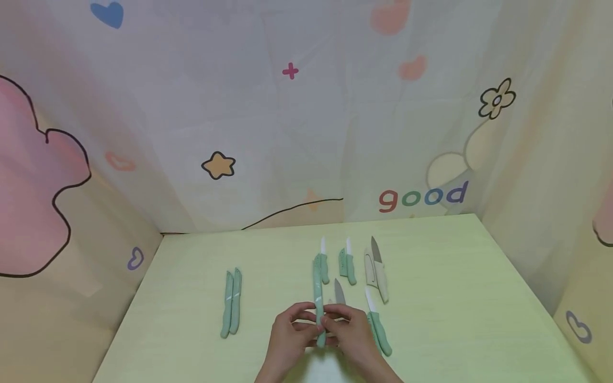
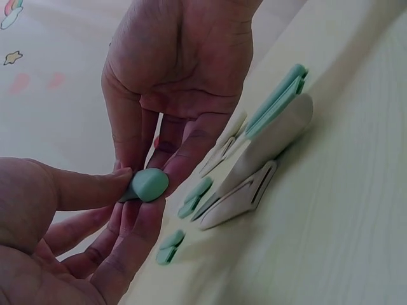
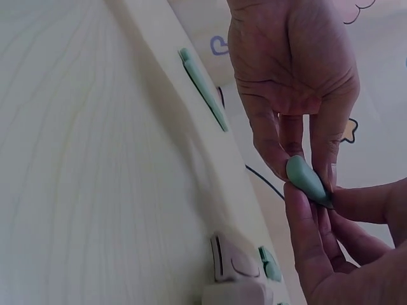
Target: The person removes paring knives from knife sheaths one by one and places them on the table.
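We have the long green knife raised above the table, its handle pinched between thumb and fingers by both the left grip and the right grip. Fingertips alone carry it, so we judge that a rounded handle could roll or slip if either thumb eased. Were the cover a loose fit, a tug along its length could bare an edge close to our fingers. The nearer worry is the steel-bladed knife, uncovered just past the right fingers (its handle is mostly hidden from the head view); lowering that hand carelessly could bring knuckles onto it. The white-bladed green knife beside the right hand poses the same risk.

As for the sheaths, the raised knife seems fully covered, since we see no blade. The two slim green knives at the left look sheathed as well. On the right, a beige sheath lies beside its bare beige knife, and a small green sheath beside a small white-bladed knife.
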The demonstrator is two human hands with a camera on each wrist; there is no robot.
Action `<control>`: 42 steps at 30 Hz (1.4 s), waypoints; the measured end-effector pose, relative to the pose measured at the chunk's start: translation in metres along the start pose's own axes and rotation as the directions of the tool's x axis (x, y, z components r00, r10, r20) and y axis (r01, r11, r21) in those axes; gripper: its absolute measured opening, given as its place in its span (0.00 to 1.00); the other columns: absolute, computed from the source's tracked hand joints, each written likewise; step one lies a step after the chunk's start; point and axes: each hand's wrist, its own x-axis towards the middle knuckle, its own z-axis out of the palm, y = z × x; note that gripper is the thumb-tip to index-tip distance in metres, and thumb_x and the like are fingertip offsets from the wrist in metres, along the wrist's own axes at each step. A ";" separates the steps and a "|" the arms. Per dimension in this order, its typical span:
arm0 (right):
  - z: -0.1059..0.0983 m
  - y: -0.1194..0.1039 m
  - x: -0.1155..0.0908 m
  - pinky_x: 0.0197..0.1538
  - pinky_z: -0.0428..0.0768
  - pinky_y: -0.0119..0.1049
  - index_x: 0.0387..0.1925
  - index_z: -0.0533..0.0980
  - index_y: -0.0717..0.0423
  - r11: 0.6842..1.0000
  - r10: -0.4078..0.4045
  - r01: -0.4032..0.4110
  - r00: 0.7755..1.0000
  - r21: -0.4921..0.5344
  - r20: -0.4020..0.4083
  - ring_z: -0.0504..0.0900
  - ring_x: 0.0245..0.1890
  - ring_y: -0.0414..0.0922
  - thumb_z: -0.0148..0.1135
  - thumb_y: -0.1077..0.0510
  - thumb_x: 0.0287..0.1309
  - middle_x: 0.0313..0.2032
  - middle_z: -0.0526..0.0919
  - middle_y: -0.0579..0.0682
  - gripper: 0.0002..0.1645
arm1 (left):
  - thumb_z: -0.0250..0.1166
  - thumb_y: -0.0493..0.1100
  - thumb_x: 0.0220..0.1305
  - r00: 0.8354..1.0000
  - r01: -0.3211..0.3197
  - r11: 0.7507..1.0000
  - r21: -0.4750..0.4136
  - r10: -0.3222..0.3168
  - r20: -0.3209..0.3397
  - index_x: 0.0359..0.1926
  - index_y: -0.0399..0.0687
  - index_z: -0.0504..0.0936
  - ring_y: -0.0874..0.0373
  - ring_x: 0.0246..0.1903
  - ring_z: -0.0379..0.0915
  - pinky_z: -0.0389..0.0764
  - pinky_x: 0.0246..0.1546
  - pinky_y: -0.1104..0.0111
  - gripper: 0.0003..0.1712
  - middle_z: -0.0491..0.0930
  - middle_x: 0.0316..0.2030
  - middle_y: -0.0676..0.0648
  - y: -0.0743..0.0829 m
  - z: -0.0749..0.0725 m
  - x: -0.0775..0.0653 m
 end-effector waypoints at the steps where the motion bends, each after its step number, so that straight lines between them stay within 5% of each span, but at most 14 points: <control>1: -0.003 -0.001 -0.001 0.33 0.87 0.45 0.47 0.80 0.64 1.000 0.004 -0.004 1.000 -0.003 -0.007 0.83 0.32 0.48 0.65 0.64 0.57 0.37 0.81 0.58 0.15 | 0.70 0.30 0.52 1.000 0.002 1.000 0.001 -0.002 0.003 0.53 0.44 0.79 0.52 0.34 0.81 0.87 0.28 0.60 0.25 0.82 0.38 0.41 -0.001 0.003 0.001; 16: -0.033 0.000 -0.014 0.33 0.87 0.41 0.47 0.80 0.66 0.998 0.027 -0.032 0.996 -0.063 -0.082 0.83 0.33 0.49 0.65 0.65 0.57 0.36 0.82 0.57 0.15 | 0.69 0.29 0.51 0.999 0.021 0.999 -0.025 -0.020 0.045 0.51 0.46 0.80 0.54 0.32 0.80 0.87 0.27 0.61 0.24 0.81 0.36 0.45 -0.004 0.036 0.001; 42: -0.039 -0.001 -0.016 0.31 0.87 0.39 0.50 0.78 0.70 0.998 0.039 -0.041 0.997 -0.041 -0.060 0.83 0.32 0.49 0.65 0.64 0.58 0.36 0.82 0.56 0.19 | 0.68 0.28 0.51 0.997 0.045 0.997 -0.058 -0.041 0.059 0.51 0.44 0.79 0.53 0.31 0.80 0.87 0.27 0.61 0.24 0.80 0.36 0.45 -0.002 0.043 -0.001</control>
